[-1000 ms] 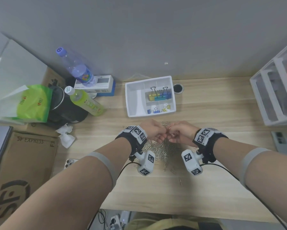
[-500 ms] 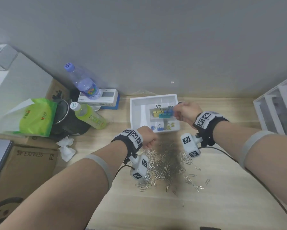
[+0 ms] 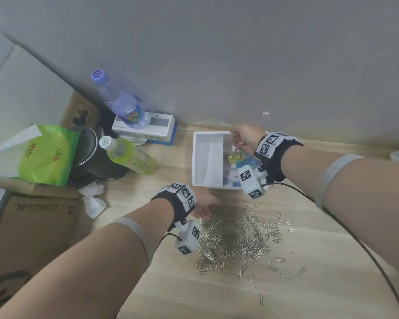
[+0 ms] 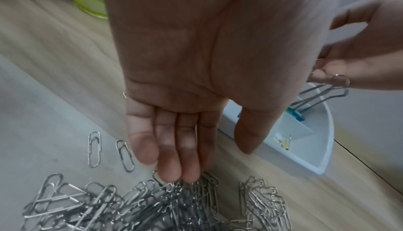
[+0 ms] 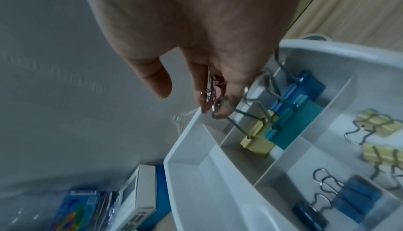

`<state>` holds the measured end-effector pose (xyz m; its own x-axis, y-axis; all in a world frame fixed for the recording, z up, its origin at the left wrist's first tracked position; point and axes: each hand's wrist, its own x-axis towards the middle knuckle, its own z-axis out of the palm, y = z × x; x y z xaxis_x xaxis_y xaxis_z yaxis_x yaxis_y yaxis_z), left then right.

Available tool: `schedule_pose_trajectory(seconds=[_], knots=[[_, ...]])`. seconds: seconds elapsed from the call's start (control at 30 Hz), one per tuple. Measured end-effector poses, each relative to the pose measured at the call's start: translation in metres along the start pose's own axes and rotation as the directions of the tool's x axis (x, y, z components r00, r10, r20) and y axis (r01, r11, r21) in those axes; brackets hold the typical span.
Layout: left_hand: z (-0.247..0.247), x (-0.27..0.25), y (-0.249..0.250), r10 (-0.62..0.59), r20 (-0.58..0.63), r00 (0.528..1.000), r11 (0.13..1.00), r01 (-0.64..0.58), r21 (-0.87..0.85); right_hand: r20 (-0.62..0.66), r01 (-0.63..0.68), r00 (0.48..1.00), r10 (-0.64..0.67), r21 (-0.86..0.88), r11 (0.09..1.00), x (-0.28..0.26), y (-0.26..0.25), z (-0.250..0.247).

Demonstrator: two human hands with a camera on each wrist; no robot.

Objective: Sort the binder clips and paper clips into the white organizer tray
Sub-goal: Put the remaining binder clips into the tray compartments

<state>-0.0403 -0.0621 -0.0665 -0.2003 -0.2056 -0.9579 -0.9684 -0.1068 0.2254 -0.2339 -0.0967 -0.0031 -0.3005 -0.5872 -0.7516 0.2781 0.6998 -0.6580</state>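
Observation:
The white organizer tray (image 3: 197, 157) stands at the back of the wooden desk. Its middle compartment holds large yellow, teal and blue binder clips (image 5: 283, 126); the front compartments hold small blue clips (image 5: 353, 198) and small yellow clips (image 5: 379, 124). My right hand (image 3: 236, 140) hovers over the tray's back edge and pinches a small pink binder clip (image 5: 214, 86). A heap of silver paper clips (image 3: 235, 236) lies in front of the tray. My left hand (image 3: 213, 207) is open, with straight fingertips (image 4: 174, 171) touching the heap's near edge (image 4: 152, 209).
Left of the tray are a green bottle (image 3: 129, 157), a clear water bottle (image 3: 122, 104), a white box (image 3: 147, 128), a black pot (image 3: 94, 157), a green bag (image 3: 46, 155) and crumpled tissue (image 3: 92, 199). Cardboard boxes (image 3: 32, 226) fill the left. A black cable (image 3: 332, 217) runs along the right.
My right hand left the heap and travelled back to the tray with a binder clip. My left hand uncurled and now lies flat-fingered on the paper clips.

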Motion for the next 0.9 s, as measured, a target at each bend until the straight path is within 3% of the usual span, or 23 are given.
schedule_pose_trajectory(seconds=[0.13,0.43,0.67,0.9], knots=[[-0.003,0.002,0.001,-0.013,0.017,1.000,1.000,0.013,0.002,0.026,0.027,0.999,-0.022,-0.211,0.977,0.045,0.021,-0.001],[-0.006,-0.010,0.014,-0.026,0.085,0.996,0.998,0.031,-0.057,0.007,0.061,0.998,-0.062,-0.303,0.951,0.005,0.000,0.004],[-0.008,-0.022,0.013,0.026,-0.082,0.996,0.998,-0.031,-0.059,0.050,0.082,0.996,-0.071,-0.269,0.960,-0.004,0.001,-0.007],[-0.004,-0.034,0.007,0.007,-0.219,0.976,0.997,-0.025,-0.078,-0.121,0.240,0.956,-0.268,-0.205,0.949,-0.029,0.012,-0.026]])
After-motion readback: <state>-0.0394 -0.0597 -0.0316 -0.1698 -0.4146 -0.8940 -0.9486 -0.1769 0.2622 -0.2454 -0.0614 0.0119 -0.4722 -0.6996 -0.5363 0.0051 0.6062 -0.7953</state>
